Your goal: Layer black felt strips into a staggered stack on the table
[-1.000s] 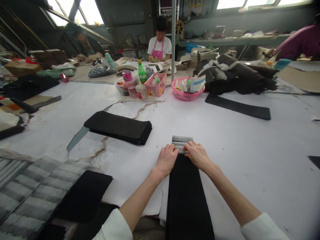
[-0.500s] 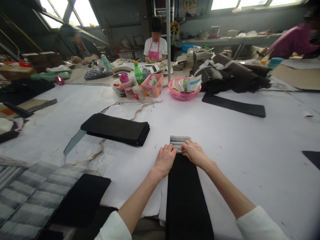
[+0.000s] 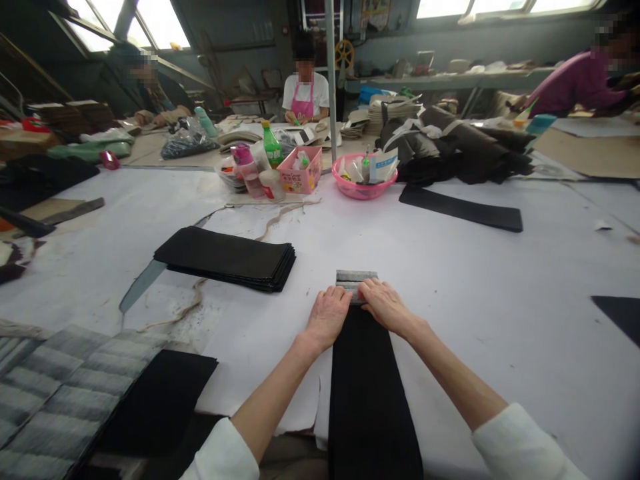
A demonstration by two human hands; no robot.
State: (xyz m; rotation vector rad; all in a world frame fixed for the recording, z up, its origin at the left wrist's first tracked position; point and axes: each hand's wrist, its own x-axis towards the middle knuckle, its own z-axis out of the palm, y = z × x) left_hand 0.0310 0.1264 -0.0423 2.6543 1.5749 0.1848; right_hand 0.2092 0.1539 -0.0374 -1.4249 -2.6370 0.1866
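Note:
A long black strip of material (image 3: 373,393) runs from the table's front edge away from me. On its far end lies a grey ribbed piece (image 3: 357,275), which looks like padded fabric. My left hand (image 3: 327,313) grips the near left corner of that piece, fingers curled and pressed down. At its near right corner, my right hand (image 3: 387,307) has its fingers bent over the edge and the thumb tucked beneath. The fingertips of both hands are partly hidden. Left of my hands sits a neat stack of black strips (image 3: 225,257).
Grey ribbed sheets (image 3: 65,393) overlap black material (image 3: 160,397) at the front left. Farther back are a pink basket (image 3: 365,190), a pink box (image 3: 303,173) and a green bottle (image 3: 271,147). A single black strip (image 3: 463,208) lies at right. Several people work beyond.
The view has shifted slightly, so the whole scene sits a little further left. Both hands stay on the grey ribbed piece, with hardly any movement.

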